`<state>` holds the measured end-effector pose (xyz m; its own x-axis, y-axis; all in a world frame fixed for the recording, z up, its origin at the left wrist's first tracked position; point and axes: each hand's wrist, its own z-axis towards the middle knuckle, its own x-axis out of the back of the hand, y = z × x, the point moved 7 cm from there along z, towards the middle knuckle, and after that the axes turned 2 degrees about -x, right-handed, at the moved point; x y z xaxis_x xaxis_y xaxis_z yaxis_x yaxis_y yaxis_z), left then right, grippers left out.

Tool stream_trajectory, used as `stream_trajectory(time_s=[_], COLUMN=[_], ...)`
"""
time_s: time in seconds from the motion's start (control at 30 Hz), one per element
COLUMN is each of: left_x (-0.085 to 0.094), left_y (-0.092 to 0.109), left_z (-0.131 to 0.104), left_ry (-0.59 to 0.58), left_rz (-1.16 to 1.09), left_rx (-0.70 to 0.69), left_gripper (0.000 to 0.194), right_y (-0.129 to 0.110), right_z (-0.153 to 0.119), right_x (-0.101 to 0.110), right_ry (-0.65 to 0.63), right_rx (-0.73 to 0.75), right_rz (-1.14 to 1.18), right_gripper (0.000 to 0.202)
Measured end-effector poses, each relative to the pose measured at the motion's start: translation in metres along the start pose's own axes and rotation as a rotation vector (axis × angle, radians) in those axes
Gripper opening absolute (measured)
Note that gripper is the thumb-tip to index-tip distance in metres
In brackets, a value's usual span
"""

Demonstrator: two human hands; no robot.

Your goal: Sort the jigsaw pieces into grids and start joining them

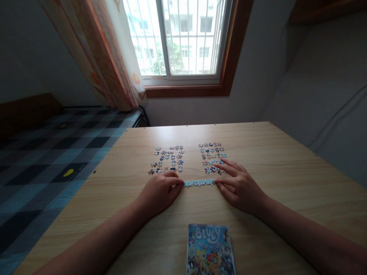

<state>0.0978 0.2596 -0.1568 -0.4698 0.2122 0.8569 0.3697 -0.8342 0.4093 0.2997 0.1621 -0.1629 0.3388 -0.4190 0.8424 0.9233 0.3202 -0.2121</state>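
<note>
A narrow strip of joined jigsaw puzzle pieces (pixel 199 183), light blue and white, lies flat on the table between my hands. My left hand (pixel 163 190) is closed, its thumb and forefinger pinching the strip's left end. At the right end, my right hand (pixel 242 186) pinches the strip with thumb and forefinger, while its other fingers spread above loose pieces. Beyond the left hand lies a loose group of jigsaw pieces (pixel 173 157). A second, denser group of jigsaw pieces (pixel 210 149) lies beyond the strip, its near right corner partly hidden by my right fingers.
A "Bluey" picture sheet or box (pixel 210 248) lies near me on the wooden table (pixel 120 214). Left of the table is a bed with a checked cover (pixel 97 142). A curtain (pixel 111 57) and a barred window (pixel 192 38) are behind; a cable (pixel 335 114) runs along the right wall.
</note>
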Motion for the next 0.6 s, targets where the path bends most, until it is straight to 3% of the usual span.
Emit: stream_trajectory(time_s=[0.6], left_x=[-0.0015], left_y=[-0.0012], left_z=[-0.0001], left_ry=[0.003], left_rz=[0.02], left_rx=[-0.004], left_gripper=[0.021], right_y=[0.001], right_z=[0.0011], right_x=[-0.0007], right_ry=[0.013], right_rx=[0.007], right_rz=[-0.001], right_gripper=[0.021])
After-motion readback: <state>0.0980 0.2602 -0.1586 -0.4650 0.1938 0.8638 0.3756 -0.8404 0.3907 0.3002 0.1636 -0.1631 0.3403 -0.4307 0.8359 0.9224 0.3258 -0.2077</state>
